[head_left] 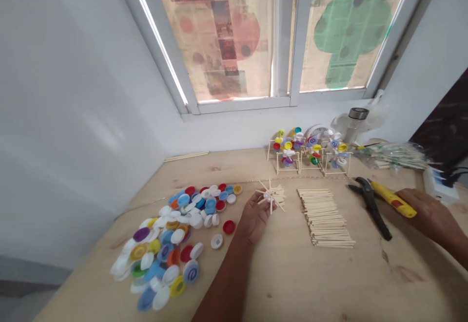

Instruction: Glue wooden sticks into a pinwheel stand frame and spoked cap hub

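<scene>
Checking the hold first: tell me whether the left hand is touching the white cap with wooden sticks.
Touching. The head view shows the left hand holding the white cap with wooden sticks at its fingertips, with no gap between them.

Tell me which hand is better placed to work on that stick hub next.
Right, I'd judge. The left hand is pinching the white cap hub with radiating wooden sticks, so it is occupied. The right hand grips the yellow tool and could likely reach across, past the black pliers.

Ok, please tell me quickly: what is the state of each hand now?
Left hand: closed, holding a white plastic cap with wooden sticks.
Right hand: closed, holding a yellow glue gun.
</scene>
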{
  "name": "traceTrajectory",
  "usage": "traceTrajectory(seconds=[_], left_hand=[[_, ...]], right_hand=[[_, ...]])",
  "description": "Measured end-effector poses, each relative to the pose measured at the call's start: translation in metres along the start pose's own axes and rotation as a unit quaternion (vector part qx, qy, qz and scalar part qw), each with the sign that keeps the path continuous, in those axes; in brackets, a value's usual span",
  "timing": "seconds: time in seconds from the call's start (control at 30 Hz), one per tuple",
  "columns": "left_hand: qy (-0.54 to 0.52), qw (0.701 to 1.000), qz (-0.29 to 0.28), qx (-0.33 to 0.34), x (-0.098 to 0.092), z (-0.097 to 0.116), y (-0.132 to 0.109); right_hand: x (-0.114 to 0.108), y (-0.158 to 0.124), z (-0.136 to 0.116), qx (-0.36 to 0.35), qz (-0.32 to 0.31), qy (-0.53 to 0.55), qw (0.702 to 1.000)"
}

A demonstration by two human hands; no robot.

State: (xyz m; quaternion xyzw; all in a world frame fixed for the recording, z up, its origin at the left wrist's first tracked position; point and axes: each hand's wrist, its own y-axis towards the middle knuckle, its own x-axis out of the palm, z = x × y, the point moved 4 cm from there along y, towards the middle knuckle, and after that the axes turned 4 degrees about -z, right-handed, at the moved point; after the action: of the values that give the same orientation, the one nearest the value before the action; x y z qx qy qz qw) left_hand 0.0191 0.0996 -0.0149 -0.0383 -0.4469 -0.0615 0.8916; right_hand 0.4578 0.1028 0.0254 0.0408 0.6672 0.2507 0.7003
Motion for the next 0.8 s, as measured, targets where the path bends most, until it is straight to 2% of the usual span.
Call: traceTrajectory(seconds=[0.1, 0.23, 0.43, 0.67, 0.8], left_hand=[[0.004, 1.000, -0.001, 0.002, 0.001, 0.000, -0.001], [0.009, 1.000, 0.001, 0.006, 0.000, 0.001, -0.001], [0.002, 1.000, 0.006, 0.004, -0.002, 0.001, -0.001], [0.012, 1.000, 0.004, 0.007, 0.000, 0.002, -0.002], [0.005, 1.000, 0.008, 0.006, 0.000, 0.002, -0.002]], right_hand=[[0.005, -0.003, 0.000, -0.027, -0.019, 0.003, 0.999], [0.015, -0.001, 0.000, -0.029, -0.055, 0.009, 0.998], [0.027, 0.006, 0.013, -0.047, -0.097, 0.031, 0.994], [0.028, 0.006, 0.022, -0.062, -0.124, 0.043, 0.989], [0.018, -0.002, 0.024, -0.059, -0.101, 0.030, 0.993]])
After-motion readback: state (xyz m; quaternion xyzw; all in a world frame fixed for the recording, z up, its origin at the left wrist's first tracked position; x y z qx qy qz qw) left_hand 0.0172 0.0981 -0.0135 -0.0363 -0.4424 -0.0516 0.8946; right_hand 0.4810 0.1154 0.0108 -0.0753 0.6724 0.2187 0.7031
